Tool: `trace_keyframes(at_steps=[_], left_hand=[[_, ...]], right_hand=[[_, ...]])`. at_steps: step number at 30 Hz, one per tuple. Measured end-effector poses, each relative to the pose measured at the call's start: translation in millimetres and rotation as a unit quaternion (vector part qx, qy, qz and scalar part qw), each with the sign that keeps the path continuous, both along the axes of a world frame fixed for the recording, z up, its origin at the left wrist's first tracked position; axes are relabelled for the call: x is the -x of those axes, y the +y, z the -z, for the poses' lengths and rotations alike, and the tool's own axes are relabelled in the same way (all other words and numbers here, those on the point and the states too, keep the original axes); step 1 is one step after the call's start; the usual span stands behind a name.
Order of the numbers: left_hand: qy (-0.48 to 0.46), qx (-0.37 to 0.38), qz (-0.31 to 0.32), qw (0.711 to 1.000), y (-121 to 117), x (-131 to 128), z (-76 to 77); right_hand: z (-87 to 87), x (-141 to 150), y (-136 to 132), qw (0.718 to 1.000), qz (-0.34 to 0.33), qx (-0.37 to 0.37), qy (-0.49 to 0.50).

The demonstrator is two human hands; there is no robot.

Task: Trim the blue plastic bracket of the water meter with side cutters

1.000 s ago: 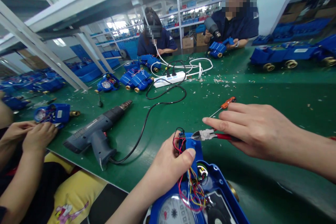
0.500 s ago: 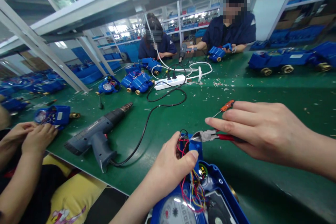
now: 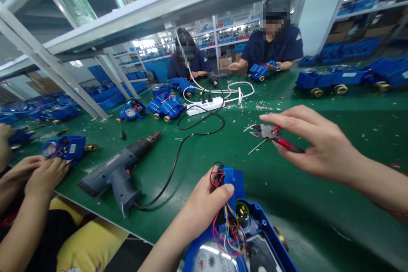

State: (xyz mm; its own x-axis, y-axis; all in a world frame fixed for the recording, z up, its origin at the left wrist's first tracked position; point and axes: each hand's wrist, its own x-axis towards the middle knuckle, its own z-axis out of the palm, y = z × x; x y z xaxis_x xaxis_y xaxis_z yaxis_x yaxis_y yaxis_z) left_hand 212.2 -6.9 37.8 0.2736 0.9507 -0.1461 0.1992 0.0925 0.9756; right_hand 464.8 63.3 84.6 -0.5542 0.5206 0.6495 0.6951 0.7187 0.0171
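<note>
Bright, even overhead light; edges warped, slightly blurred

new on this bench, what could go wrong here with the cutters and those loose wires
1. The right hand holds the cutters open in the air; the tips could nick the left hand.
2. Thin wires spill from the open blue meter; pulling may tear them.

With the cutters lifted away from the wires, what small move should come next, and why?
Probably bring the cutters in the right hand back down to the wires. The left hand pinches them at the top of the blue meter, and the cutters hang above the table, apart from them.
</note>
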Motion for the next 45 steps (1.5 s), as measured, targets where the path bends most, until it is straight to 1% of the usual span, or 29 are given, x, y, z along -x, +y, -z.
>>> trace_keyframes(at_steps=[2,3,4,6,8,11,13,15,17,19,21,24,27,29,34,37,40,45], left_hand=[[-0.052,0.030,0.006,0.998,-2,2,2.2],[-0.076,0.044,0.007,0.996,-2,4,3.5],[-0.095,0.058,0.005,0.994,-2,5,4.9],[-0.119,0.081,0.005,0.990,-2,9,7.3],[-0.132,0.086,0.012,0.987,-2,13,8.0],[-0.144,0.068,0.050,0.986,-4,16,6.1],[-0.160,0.063,0.063,0.983,-7,15,4.4],[-0.166,0.055,0.045,0.984,-11,13,3.6],[-0.157,0.035,0.028,0.987,-15,12,3.2],[-0.134,0.002,0.036,0.990,-19,12,2.0],[-0.103,-0.050,0.050,0.992,-21,15,-0.4],[-0.049,-0.131,0.071,0.988,-21,21,-5.6],[-0.013,-0.198,0.094,0.976,-19,24,-9.2],[0.005,-0.244,0.102,0.964,-16,25,-8.8],[0.030,-0.352,0.126,0.927,-7,26,-2.2],[0.050,-0.375,0.127,0.917,-3,26,-2.1],[0.052,-0.360,0.123,0.923,-2,24,-4.0],[-0.016,-0.336,0.111,0.935,0,18,-2.6]], right_hand=[[15.6,-10,7,0.995,0.044,0.021,-0.087],[22.2,-14,9,0.992,0.061,0.034,-0.107],[27.4,-18,9,0.991,0.068,0.046,-0.105],[33.5,-20,5,0.992,0.061,0.066,-0.090],[34.7,-18,0,0.993,0.050,0.070,-0.084],[31.7,-11,-10,0.997,0.028,0.052,-0.053],[28.5,-5,-16,0.998,0.005,0.024,-0.050],[25.7,0,-21,0.997,0.001,-0.020,-0.071],[23.9,3,-26,0.995,0.010,-0.061,-0.085],[23.3,5,-29,0.991,0.009,-0.082,-0.103],[23.4,7,-30,0.991,0.003,-0.079,-0.108],[23.0,11,-30,0.996,0.011,-0.057,-0.074],[21.6,15,-27,0.998,0.024,-0.027,-0.045],[21.0,18,-25,0.999,0.025,-0.015,-0.036],[21.5,22,-23,0.999,0.026,-0.027,-0.026],[19.7,23,-24,0.998,0.022,-0.057,-0.034],[15.7,24,-26,0.992,0.008,-0.109,-0.067],[8.4,26,-32,0.969,-0.025,-0.210,-0.126]])
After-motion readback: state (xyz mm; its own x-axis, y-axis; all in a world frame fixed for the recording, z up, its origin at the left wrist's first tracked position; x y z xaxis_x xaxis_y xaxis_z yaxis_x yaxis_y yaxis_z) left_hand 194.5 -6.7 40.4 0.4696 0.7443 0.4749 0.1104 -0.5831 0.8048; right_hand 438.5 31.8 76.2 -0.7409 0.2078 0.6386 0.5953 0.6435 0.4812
